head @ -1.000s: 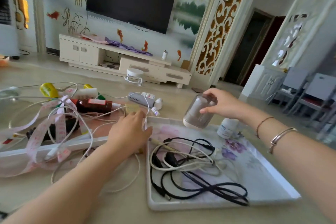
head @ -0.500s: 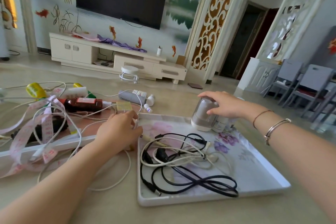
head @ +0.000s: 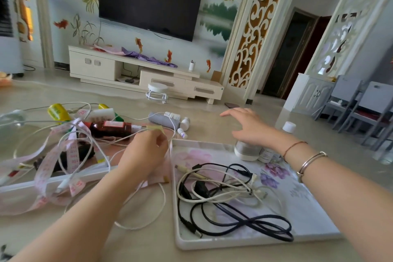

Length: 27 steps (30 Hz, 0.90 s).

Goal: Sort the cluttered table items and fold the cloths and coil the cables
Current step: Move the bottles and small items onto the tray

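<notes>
A white floral tray (head: 308,204) lies on the table at the right, holding tangled black and white cables (head: 225,195). A grey-white jar (head: 246,151) stands upright at the tray's far edge, next to small white bottles (head: 266,154). My right hand (head: 248,127) hovers just above the jar, fingers spread, holding nothing. My left hand (head: 144,153) rests beside the tray's left rim, fingers curled and pinching a white cable (head: 146,212) that loops across the table. At the left lies a second tray (head: 27,187) with pink measuring tape (head: 70,153), cables and a brown bottle (head: 110,128).
Behind the left tray lie a yellow tape roll (head: 57,111), a white tube (head: 100,112), a grey tube (head: 161,120) and small white bottles (head: 184,126). Another white bottle (head: 288,127) stands beyond my right wrist. A TV stand (head: 144,74) and chairs (head: 361,102) are farther off.
My right hand carried the grey-white jar down, set it upright at the tray's far edge beside the white bottles, then let go and lifted off. My left hand stayed by the tray rim.
</notes>
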Each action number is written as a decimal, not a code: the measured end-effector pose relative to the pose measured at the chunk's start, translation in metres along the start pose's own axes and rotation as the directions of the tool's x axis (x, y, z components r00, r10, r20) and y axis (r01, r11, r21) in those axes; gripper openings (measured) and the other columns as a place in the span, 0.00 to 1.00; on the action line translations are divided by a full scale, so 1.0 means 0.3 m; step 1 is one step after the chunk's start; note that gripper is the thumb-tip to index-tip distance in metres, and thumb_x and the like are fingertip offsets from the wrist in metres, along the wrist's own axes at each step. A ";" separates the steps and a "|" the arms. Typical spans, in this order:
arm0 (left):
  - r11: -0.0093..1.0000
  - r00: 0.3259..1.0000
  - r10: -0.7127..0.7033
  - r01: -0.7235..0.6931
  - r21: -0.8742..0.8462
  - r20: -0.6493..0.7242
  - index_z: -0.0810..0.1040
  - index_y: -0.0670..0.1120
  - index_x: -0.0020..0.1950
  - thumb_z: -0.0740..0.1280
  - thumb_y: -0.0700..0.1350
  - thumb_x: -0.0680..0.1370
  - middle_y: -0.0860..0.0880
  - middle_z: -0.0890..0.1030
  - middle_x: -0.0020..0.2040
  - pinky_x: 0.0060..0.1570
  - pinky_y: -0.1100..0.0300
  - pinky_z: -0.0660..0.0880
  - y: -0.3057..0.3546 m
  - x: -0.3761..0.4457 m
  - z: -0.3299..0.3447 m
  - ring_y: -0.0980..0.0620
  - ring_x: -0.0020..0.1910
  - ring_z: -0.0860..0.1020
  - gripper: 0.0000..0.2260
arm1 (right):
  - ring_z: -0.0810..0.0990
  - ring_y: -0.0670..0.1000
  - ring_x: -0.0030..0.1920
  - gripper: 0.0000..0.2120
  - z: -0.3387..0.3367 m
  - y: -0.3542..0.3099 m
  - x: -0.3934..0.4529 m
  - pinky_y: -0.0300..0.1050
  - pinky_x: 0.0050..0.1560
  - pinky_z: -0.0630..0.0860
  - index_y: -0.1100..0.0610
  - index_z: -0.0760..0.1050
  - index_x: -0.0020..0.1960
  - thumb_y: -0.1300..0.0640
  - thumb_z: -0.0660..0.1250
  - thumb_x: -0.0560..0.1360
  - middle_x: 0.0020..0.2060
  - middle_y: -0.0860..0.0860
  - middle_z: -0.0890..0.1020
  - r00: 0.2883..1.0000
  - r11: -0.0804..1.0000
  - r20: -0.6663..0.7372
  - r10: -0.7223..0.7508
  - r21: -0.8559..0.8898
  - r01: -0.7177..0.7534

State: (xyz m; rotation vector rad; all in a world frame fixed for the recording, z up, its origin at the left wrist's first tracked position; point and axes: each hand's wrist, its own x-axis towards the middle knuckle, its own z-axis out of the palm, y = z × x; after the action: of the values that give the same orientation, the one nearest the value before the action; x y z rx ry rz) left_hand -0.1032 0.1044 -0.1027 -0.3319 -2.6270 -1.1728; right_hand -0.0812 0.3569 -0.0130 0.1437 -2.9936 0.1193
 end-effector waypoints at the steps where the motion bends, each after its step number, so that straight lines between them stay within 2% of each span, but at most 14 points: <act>1: 1.000 0.999 -0.006 0.005 -0.010 -0.048 0.80 0.46 0.48 0.63 0.43 0.76 0.49 0.81 0.45 0.49 0.52 0.76 -0.002 0.003 -0.016 0.46 0.46 0.78 0.07 | 0.58 0.52 0.74 0.26 0.018 -0.034 0.020 0.53 0.73 0.55 0.46 0.66 0.70 0.63 0.61 0.75 0.73 0.48 0.64 1.000 0.999 -0.018 -0.023 0.042 0.024; 5: 0.997 0.987 -0.052 0.043 -0.065 -0.153 0.81 0.47 0.48 0.63 0.41 0.76 0.49 0.82 0.44 0.48 0.52 0.76 -0.050 0.030 -0.086 0.47 0.44 0.78 0.08 | 0.64 0.51 0.71 0.20 0.129 -0.176 0.171 0.47 0.69 0.61 0.50 0.70 0.67 0.64 0.57 0.78 0.69 0.49 0.69 0.996 0.991 -0.050 -0.068 0.115 0.073; 7: 0.994 0.977 -0.087 0.072 -0.081 -0.193 0.81 0.47 0.47 0.63 0.41 0.75 0.49 0.82 0.44 0.47 0.52 0.76 -0.085 0.048 -0.112 0.46 0.44 0.78 0.07 | 0.66 0.52 0.69 0.21 0.186 -0.235 0.269 0.47 0.67 0.65 0.51 0.71 0.67 0.65 0.55 0.77 0.67 0.51 0.71 0.998 0.988 -0.034 -0.055 0.144 0.059; 10: 0.990 0.966 -0.127 0.110 -0.087 -0.226 0.81 0.46 0.46 0.62 0.42 0.76 0.48 0.81 0.44 0.47 0.53 0.75 -0.122 0.072 -0.136 0.45 0.45 0.78 0.08 | 0.67 0.54 0.67 0.21 0.253 -0.302 0.395 0.50 0.64 0.68 0.50 0.71 0.66 0.65 0.55 0.77 0.63 0.53 0.72 0.999 0.994 -0.021 -0.042 0.099 0.044; 13: 0.986 0.968 -0.151 0.134 -0.099 -0.201 0.81 0.46 0.47 0.62 0.42 0.75 0.48 0.81 0.43 0.47 0.53 0.76 -0.140 0.082 -0.131 0.46 0.45 0.78 0.08 | 0.68 0.55 0.62 0.17 0.289 -0.351 0.493 0.50 0.60 0.69 0.50 0.75 0.62 0.63 0.57 0.78 0.58 0.52 0.75 0.990 0.998 -0.134 -0.034 0.051 0.041; 16: 0.981 0.966 -0.179 0.162 -0.104 -0.188 0.81 0.46 0.45 0.62 0.41 0.75 0.48 0.81 0.43 0.48 0.53 0.76 -0.151 0.097 -0.123 0.46 0.45 0.78 0.08 | 0.67 0.55 0.62 0.11 0.302 -0.396 0.571 0.50 0.59 0.68 0.49 0.76 0.60 0.55 0.60 0.80 0.59 0.51 0.76 0.981 0.997 -0.182 -0.071 0.012 0.075; 20: 0.979 0.963 -0.195 0.178 -0.102 -0.184 0.80 0.45 0.43 0.61 0.42 0.75 0.47 0.81 0.43 0.48 0.51 0.77 -0.163 0.117 -0.123 0.44 0.45 0.78 0.08 | 0.64 0.58 0.63 0.19 0.313 -0.443 0.621 0.50 0.58 0.63 0.51 0.78 0.61 0.42 0.65 0.76 0.62 0.53 0.73 0.997 0.991 -0.017 -0.072 -0.111 0.069; 23: 0.977 0.963 -0.201 0.185 -0.104 -0.179 0.81 0.46 0.44 0.61 0.42 0.75 0.47 0.80 0.44 0.49 0.52 0.76 -0.162 0.115 -0.124 0.45 0.46 0.78 0.08 | 0.63 0.58 0.63 0.19 0.317 -0.471 0.632 0.50 0.60 0.63 0.53 0.79 0.59 0.43 0.69 0.73 0.62 0.56 0.71 0.998 0.985 0.026 -0.057 -0.162 0.061; 27: 0.977 0.964 -0.198 0.180 -0.111 -0.179 0.81 0.45 0.45 0.62 0.42 0.75 0.48 0.81 0.43 0.48 0.52 0.77 -0.151 0.102 -0.126 0.45 0.45 0.78 0.08 | 0.68 0.57 0.60 0.17 0.296 -0.485 0.613 0.50 0.56 0.65 0.54 0.72 0.57 0.46 0.67 0.74 0.57 0.54 0.76 0.992 0.993 -0.087 -0.090 -0.079 0.083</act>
State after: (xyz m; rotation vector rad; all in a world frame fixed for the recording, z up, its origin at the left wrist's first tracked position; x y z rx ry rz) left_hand -0.1410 0.0498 -0.1001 0.0171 -2.4852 -1.3195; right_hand -0.2599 0.1883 -0.0635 0.2519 -2.8914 0.0028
